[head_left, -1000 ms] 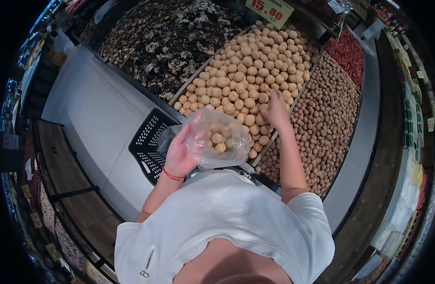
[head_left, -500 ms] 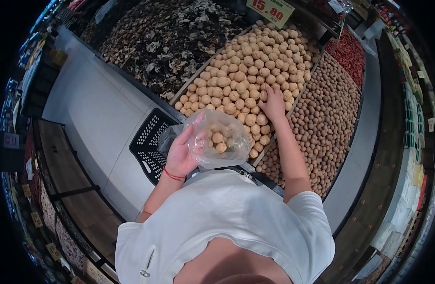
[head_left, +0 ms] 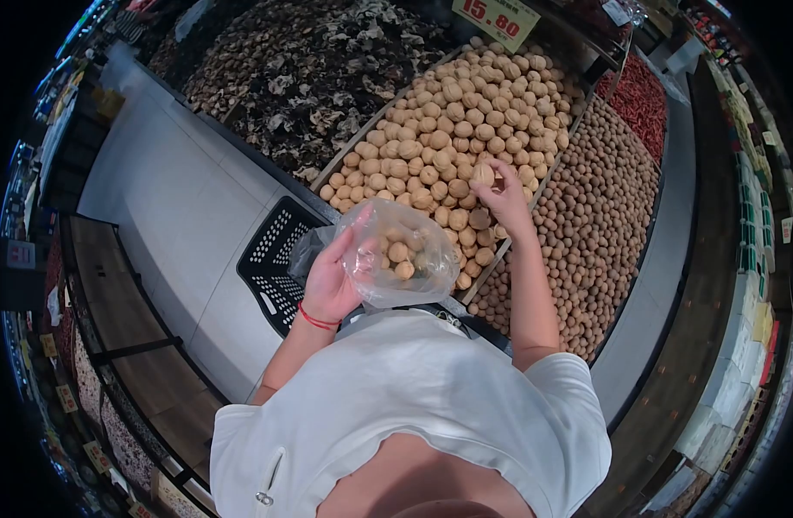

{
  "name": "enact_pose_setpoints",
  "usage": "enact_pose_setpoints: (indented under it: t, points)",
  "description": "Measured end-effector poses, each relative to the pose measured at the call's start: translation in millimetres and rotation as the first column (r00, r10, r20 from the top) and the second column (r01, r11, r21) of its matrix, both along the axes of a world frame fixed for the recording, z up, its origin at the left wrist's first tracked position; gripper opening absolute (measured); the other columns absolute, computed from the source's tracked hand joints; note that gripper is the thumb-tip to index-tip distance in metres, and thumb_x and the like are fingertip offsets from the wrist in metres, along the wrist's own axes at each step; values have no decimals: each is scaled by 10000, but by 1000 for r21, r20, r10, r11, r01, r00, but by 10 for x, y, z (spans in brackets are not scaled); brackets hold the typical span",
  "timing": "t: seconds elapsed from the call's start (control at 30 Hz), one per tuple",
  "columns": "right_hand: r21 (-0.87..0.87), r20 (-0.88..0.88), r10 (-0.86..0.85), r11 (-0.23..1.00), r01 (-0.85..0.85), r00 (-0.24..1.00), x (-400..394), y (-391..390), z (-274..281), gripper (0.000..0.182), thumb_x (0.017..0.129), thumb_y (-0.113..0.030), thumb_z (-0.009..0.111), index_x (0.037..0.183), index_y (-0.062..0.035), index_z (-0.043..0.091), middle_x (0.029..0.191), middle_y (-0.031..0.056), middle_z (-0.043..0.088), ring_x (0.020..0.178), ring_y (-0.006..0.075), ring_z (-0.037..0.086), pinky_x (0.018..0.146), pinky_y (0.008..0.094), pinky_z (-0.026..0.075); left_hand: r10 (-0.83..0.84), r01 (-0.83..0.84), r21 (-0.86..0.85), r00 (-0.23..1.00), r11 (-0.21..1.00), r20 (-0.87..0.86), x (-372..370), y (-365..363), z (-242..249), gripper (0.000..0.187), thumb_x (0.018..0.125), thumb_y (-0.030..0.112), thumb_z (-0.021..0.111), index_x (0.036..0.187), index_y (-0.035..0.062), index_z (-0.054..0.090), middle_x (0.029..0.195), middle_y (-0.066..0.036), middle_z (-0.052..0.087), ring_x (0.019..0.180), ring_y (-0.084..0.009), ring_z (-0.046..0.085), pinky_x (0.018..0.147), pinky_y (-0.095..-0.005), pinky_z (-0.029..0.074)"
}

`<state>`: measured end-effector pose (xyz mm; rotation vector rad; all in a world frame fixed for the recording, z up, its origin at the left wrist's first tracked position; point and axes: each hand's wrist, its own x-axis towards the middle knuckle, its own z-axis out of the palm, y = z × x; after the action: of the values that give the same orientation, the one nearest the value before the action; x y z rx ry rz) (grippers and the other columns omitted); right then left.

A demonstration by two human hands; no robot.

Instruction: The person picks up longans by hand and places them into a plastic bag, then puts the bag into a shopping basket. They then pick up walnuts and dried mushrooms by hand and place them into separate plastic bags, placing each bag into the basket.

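Note:
My left hand [head_left: 332, 281] is closed on the side of a clear plastic bag [head_left: 422, 281], whose mouth faces up. Several walnuts [head_left: 400, 253] show inside the bag. Between the thumb and fingers of my right hand [head_left: 507, 200] is a single pale walnut [head_left: 483, 175], held above the heap. Below and beyond both hands spreads a sloping bin of walnuts [head_left: 453, 112]. The bag hangs over the near end of that bin, close to my body.
A black perforated basket [head_left: 271, 250] is left of the bag. Smaller brown round goods [head_left: 599, 190] fill the bin to the right, with red dried goods [head_left: 636, 95] beyond. Dark dried fungus [head_left: 327, 86] lies to the left. A price sign [head_left: 496, 22] reads 15.80.
My right hand has risen off the heap and turned slightly, with a walnut now in its fingers. My left hand and the bag have stayed nearly still.

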<state>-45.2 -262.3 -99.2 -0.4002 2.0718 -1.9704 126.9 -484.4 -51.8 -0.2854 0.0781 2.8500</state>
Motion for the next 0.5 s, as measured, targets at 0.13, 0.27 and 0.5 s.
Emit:
enact_pose_setpoints:
  t: [0.13, 0.27, 0.5]
  points:
    - [-224, 122, 541, 832, -508, 832, 469, -174, 136, 369, 734, -109, 612, 1070, -45, 476, 1054, 9, 479, 907, 77, 470, 756, 207, 396, -17, 17, 19, 1000, 1000, 21, -24, 40, 40, 375, 911, 216, 322, 1280, 164, 284, 828, -79, 465, 692, -148, 497, 605, -240, 451]
    - [-130, 216, 534, 845, -518, 817, 753, -364, 75, 353, 759, -110, 599, 1082, -40, 476, 1050, 13, 485, 888, 71, 472, 730, 199, 400, -37, 37, -2, 999, 999, 38, -53, 50, 52, 377, 908, 215, 326, 1278, 158, 284, 823, -73, 456, 696, -145, 483, 604, -243, 447]
    - [467, -137, 48, 884, 22, 989, 502, -73, 37, 357, 757, -101, 581, 1090, -26, 477, 1005, 79, 515, 856, 163, 523, 713, 258, 435, -48, 48, -12, 998, 999, 30, -37, 2, 0, 371, 909, 223, 320, 1274, 168, 295, 834, -63, 448, 675, -140, 451, 586, -239, 439]
